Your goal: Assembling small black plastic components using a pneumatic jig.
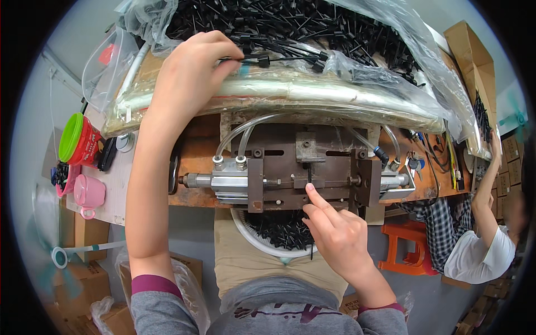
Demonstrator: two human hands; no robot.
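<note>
At the far side, my left hand [192, 70] is closed in a pinch on a black plastic piece [261, 61] with a thin stem and a blocky head. It hovers at the near edge of a large pile of similar black pieces [312, 28] on clear plastic sheeting. My right hand [338, 237] has its index finger stretched out, the other fingers loosely bent. That fingertip touches the lower end of an upright black piece [310, 174] in the middle of a dark metal fixture [329, 144]. Nothing shows in the right hand's grasp.
Metal cylinders [231, 183] with clear hoses flank the fixture. Below it stands a white round basket [245, 231] of black pieces. A pink cup [89, 191] and a red-green tub [78, 139] sit left. At right, another person [483, 245] is near an orange stool [405, 245].
</note>
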